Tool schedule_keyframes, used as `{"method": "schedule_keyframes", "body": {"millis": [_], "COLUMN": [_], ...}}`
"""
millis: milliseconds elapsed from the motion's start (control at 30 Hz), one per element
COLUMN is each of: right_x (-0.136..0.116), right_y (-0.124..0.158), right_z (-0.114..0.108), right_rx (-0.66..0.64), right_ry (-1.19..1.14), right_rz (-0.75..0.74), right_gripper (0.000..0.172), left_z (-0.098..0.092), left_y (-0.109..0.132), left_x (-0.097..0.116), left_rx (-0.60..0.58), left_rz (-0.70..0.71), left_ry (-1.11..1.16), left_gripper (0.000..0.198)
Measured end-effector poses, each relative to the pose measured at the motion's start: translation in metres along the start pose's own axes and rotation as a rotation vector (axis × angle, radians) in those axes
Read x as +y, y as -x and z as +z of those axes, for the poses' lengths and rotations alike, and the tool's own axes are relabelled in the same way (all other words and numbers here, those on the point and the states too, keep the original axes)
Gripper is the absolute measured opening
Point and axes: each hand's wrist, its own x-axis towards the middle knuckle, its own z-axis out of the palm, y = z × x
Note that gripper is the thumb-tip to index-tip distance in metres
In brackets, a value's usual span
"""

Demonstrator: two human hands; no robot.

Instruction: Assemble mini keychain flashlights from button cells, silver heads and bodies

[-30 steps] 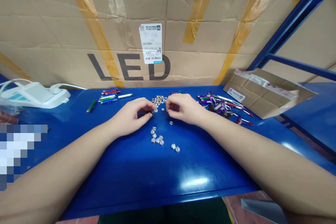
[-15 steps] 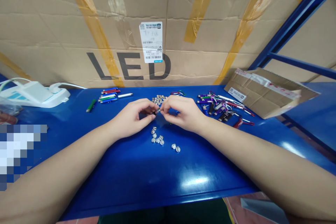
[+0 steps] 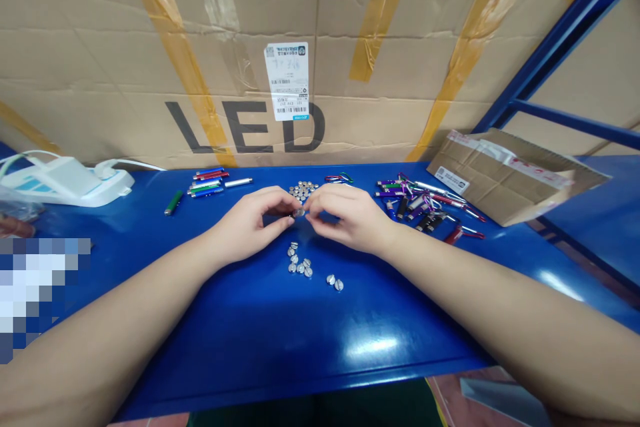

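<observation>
Bright, even light falls from above and leaves only soft shadows, while white glare marks the blue workbench at 5 and 4 o'clock, a pixelated patch blurs 8 o'clock, and wide-angle distortion bows the frame's edges.

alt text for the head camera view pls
The left hand and right hand pinch a small silver disc over a blue workbench. More silver discs lie nearby, with colored carabiner keychains to the right, before a cardboard box printed LED.

My head-worn camera looks forward and down, close over the left hand, right hand and blue bench
</observation>
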Motion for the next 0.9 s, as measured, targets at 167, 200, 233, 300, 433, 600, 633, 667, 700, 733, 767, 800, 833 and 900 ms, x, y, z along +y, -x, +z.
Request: {"method": "schedule_keyframes", "body": {"millis": [167, 200, 233, 300, 433, 600, 633, 667, 700, 733, 767, 800, 833, 900], "right_x": [0.007, 0.01, 0.013, 0.019, 0.024, 0.021, 0.021, 0.021, 0.021, 0.022, 0.022, 0.023, 0.024, 0.025], "right_y": [0.002, 0.003, 0.004, 0.006, 0.006, 0.004, 0.004, 0.004, 0.005, 0.005, 0.005, 0.005, 0.006, 0.005], "right_z": [-0.004, -0.004, -0.004, -0.003, 0.0, 0.004, 0.004, 0.004, 0.003, 0.003, 0.002, 0.001, 0.0, -0.002], "right_rx": [-0.027, -0.054, -0.092, -0.203, -0.42, -0.484, -0.483, -0.48, -0.475, -0.47, -0.462, -0.453, -0.443, -0.425], "right_ry": [0.111, 0.168, 0.231, 0.344, 0.454, 0.491, 0.493, 0.494, 0.494, 0.492, 0.492, 0.491, 0.49, 0.489], "right_rz": [0.169, 0.224, 0.287, 0.418, 0.555, 0.547, 0.548, 0.549, 0.546, 0.54, 0.531, 0.519, 0.505, 0.481], "right_gripper": [0.01, 0.008, 0.009, 0.021, 0.037, 0.037, 0.037, 0.037, 0.036, 0.034, 0.032, 0.029, 0.026, 0.02], "left_z": [-0.002, -0.002, -0.002, -0.001, -0.001, -0.001, -0.001, -0.001, -0.001, -0.001, -0.001, -0.001, -0.001, -0.001], "left_y": [0.0, 0.0, 0.0, 0.0, 0.0, 0.0, 0.0, 0.0, 0.0, 0.0, 0.0, 0.0, 0.001, 0.001], "left_x": [-0.002, -0.002, -0.002, -0.003, -0.006, -0.008, -0.008, -0.008, -0.008, -0.008, -0.008, -0.008, -0.008, -0.009], "left_rx": [0.001, 0.001, 0.001, 0.006, 0.04, 0.061, 0.061, 0.061, 0.06, 0.058, 0.057, 0.057, 0.058, 0.059], "left_rz": [0.004, -0.002, -0.011, -0.029, -0.061, -0.087, -0.088, -0.089, -0.09, -0.092, -0.094, -0.097, -0.099, -0.102], "left_ry": [-0.023, -0.025, -0.026, -0.028, -0.032, -0.072, -0.077, -0.079, -0.079, -0.078, -0.078, -0.078, -0.08, -0.085], "left_gripper": [0.016, 0.016, 0.016, 0.016, 0.016, 0.017, 0.017, 0.017, 0.017, 0.017, 0.017, 0.017, 0.017, 0.017]}}
